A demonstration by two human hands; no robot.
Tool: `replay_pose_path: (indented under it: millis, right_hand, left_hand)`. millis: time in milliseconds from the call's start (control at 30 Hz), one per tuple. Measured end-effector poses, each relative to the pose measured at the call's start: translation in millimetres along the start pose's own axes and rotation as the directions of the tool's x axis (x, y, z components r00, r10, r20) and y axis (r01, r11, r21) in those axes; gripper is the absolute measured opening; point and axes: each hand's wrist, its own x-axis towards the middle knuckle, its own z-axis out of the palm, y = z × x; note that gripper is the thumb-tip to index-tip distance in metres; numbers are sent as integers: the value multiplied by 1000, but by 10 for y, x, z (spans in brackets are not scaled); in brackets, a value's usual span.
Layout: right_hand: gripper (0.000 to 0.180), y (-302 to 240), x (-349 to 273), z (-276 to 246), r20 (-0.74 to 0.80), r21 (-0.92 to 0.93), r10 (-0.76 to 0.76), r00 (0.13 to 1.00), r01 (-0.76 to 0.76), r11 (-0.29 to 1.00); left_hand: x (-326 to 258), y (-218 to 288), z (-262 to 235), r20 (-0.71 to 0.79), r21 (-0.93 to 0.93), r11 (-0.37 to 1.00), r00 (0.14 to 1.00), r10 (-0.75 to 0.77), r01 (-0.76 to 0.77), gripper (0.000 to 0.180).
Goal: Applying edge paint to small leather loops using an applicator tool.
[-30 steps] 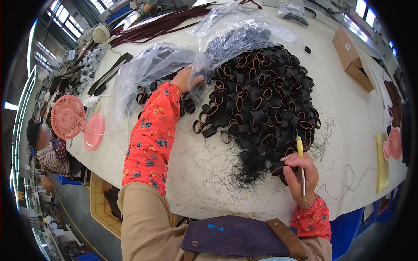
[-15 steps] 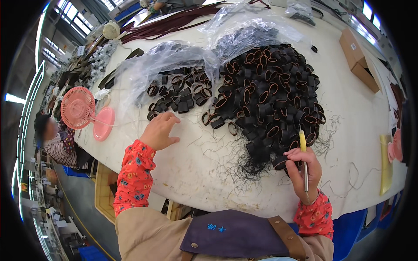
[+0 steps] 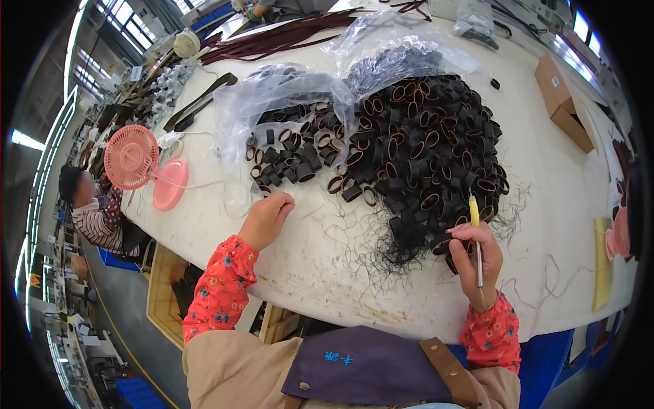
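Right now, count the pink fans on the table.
2. One fan stands whole at the table's left edge, beyond the left hand. Another fan is cut off by the right rim. More may be hidden.

Red floral sleeves with elastic cuffs, tan top, dark purple apron with brown strap

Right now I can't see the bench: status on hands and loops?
Left hand loosely curled on table, empty. Right hand grips yellow-handled tool at edge of black loop pile. Loose threads between hands.
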Motion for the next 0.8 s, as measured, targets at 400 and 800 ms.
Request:
replay_pose_path:
  millis: [400,800]
  right_hand:
    - [22,-41,16,-4,7,10,-11,1000,11,1000]
    - [22,-35,20,-20,-4,13,2,1000,-2,1000]
  left_hand:
    - [22,442,-87,26,115,991,997,66,-68,17]
    - [222,255,304,27,36,999,1000,1,-2,10]
